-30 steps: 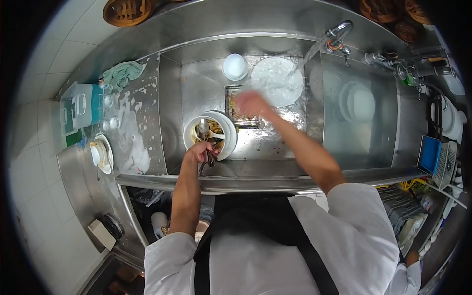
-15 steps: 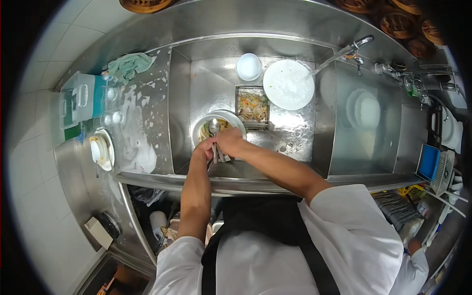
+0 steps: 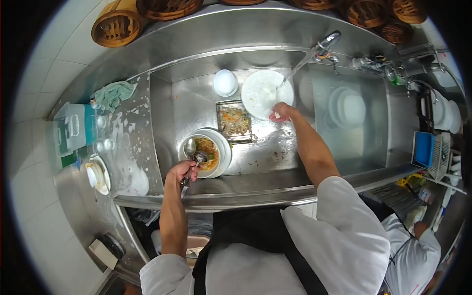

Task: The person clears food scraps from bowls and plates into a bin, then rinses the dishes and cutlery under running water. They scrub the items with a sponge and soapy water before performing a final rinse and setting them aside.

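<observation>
Spoons (image 3: 191, 147) and other cutlery are gripped in my left hand (image 3: 183, 170), their bowls over a white bowl with food remains (image 3: 209, 156). That bowl rests on a white plate (image 3: 226, 153) at the sink's left front. My right hand (image 3: 281, 112) is closed at the lower right edge of a large white plate (image 3: 263, 93); a small white item shows at its fingers, too small to name. Water from the faucet (image 3: 322, 46) runs onto the large plate. Between the dishes sits a square strainer with food scraps (image 3: 235, 123). A small white bowl (image 3: 225, 82) stands behind it.
A water-filled basin (image 3: 364, 142) with submerged white dishes is on the right. Left are a green cloth (image 3: 114, 95), glasses (image 3: 103, 145), a plastic tub (image 3: 73, 125) and stacked dishes (image 3: 98, 175). Bamboo steamers (image 3: 117, 27) line the back. Another person (image 3: 410, 250) is at lower right.
My right hand has left the cutlery and moved right to the large plate. My left hand keeps the cutlery over the bowl. The camera view has shifted.
</observation>
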`<state>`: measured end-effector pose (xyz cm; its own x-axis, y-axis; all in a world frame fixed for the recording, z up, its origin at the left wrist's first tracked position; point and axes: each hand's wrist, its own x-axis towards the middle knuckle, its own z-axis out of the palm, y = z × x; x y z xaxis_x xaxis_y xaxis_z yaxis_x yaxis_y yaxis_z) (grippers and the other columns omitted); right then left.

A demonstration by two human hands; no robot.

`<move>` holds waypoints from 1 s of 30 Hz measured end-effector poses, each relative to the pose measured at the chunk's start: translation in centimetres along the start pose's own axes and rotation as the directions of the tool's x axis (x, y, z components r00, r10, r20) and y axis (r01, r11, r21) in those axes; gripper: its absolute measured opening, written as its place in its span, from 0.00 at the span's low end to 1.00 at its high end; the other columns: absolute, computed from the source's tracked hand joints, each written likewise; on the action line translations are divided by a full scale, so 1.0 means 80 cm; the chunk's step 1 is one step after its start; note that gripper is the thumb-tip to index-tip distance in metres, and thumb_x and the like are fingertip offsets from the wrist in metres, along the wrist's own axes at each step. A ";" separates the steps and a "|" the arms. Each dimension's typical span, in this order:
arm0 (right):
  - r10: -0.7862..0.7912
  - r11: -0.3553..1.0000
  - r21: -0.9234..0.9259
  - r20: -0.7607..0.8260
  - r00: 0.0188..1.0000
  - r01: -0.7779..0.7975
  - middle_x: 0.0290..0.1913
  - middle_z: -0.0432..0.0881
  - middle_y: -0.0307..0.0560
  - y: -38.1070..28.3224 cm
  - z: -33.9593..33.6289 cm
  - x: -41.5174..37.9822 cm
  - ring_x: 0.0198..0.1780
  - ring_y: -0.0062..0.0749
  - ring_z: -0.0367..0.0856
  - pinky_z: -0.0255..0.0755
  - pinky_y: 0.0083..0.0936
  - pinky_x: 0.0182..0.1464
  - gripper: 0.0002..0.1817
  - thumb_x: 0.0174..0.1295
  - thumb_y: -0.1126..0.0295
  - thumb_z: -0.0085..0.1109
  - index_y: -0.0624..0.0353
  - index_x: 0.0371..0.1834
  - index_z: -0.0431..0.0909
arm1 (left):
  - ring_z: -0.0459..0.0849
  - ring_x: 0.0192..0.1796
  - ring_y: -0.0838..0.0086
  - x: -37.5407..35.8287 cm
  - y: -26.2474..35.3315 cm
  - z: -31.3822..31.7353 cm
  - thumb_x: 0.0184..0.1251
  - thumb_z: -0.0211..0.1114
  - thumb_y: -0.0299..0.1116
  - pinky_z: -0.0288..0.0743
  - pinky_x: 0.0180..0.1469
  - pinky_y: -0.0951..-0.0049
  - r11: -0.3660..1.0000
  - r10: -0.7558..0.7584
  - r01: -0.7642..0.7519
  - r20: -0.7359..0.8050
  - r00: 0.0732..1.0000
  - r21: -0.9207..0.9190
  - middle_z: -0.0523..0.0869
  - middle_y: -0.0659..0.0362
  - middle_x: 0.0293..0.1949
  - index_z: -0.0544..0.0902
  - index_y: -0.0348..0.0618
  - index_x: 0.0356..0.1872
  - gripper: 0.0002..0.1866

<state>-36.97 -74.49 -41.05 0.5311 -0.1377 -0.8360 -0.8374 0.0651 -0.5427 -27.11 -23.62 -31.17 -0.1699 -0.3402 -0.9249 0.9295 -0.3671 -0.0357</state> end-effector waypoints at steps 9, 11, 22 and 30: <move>-0.140 0.828 0.516 -0.184 0.973 0.217 0.39 0.85 0.48 0.011 0.005 0.044 0.35 0.31 0.85 0.75 0.26 0.34 0.16 0.72 0.59 0.48 0.60 0.52 0.70 | 0.79 0.32 0.78 -0.050 0.001 0.195 0.74 0.60 0.44 0.73 0.37 0.75 0.729 0.564 -0.435 -0.103 0.819 0.528 0.83 0.63 0.28 0.82 0.42 0.39 0.14; -0.242 0.595 0.659 -0.400 0.884 0.461 0.44 0.83 0.45 0.011 0.012 0.032 0.37 0.28 0.84 0.71 0.25 0.30 0.11 0.70 0.72 0.51 0.58 0.53 0.67 | 0.83 0.34 0.76 0.002 0.022 0.242 0.73 0.61 0.41 0.75 0.36 0.74 0.726 0.598 -0.513 -0.051 0.800 0.458 0.86 0.60 0.31 0.83 0.39 0.41 0.14; -0.325 0.811 0.349 -0.399 0.858 0.469 0.45 0.78 0.43 -0.041 -0.002 -0.087 0.46 0.30 0.75 0.68 0.27 0.43 0.35 0.56 0.45 0.68 0.59 0.58 0.70 | 0.87 0.39 0.71 0.183 0.138 0.399 0.72 0.59 0.28 0.77 0.37 0.72 0.671 0.485 -0.536 0.243 0.840 0.512 0.87 0.56 0.43 0.79 0.37 0.54 0.12; -0.277 0.477 0.773 -0.319 0.906 0.418 0.55 0.79 0.44 -0.044 0.022 -0.041 0.57 0.32 0.75 0.67 0.35 0.61 0.28 0.70 0.49 0.51 0.57 0.64 0.67 | 0.87 0.35 0.73 0.286 0.193 0.354 0.67 0.63 0.29 0.79 0.39 0.66 -0.086 0.759 -0.437 0.343 0.554 0.895 0.88 0.52 0.38 0.79 0.28 0.47 0.13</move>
<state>-35.50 -72.50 -36.55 0.6722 -0.4582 -0.5816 -0.0776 0.7375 -0.6709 -25.94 -61.61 -42.17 0.4986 -0.7641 -0.4092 -0.2986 -0.5946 0.7465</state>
